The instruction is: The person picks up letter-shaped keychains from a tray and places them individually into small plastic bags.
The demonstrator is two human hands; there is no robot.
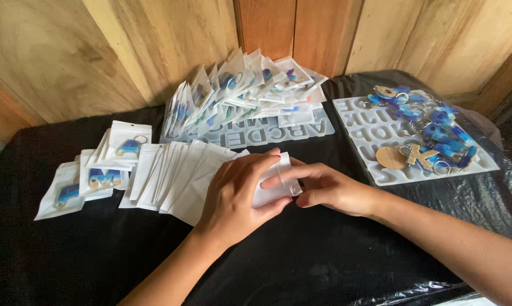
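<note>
Near the middle of the black table (pixel 86 255), the left hand (pixel 233 198) and right hand (pixel 324 187) both pinch one small white pouch (pixel 276 184). Many filled pouches (pixel 244 85) already stand along the back edge; loose blue keychains (pixel 432 127) at the right edge and empty pouches (pixel 171 173) remain, so I judge it about halfway.

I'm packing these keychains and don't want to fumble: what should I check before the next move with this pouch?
1. Both hands on the small white pouch: ok, left hand and right hand grip it.
2. Pouch open at the top: cannot tell, fingers cover it.
3. Pouch already filled: cannot tell.
4. Loose keychains available: ok, piled on the right letter mould.
5. Spare empty pouches nearby: ok, fanned beside the left hand.
</note>
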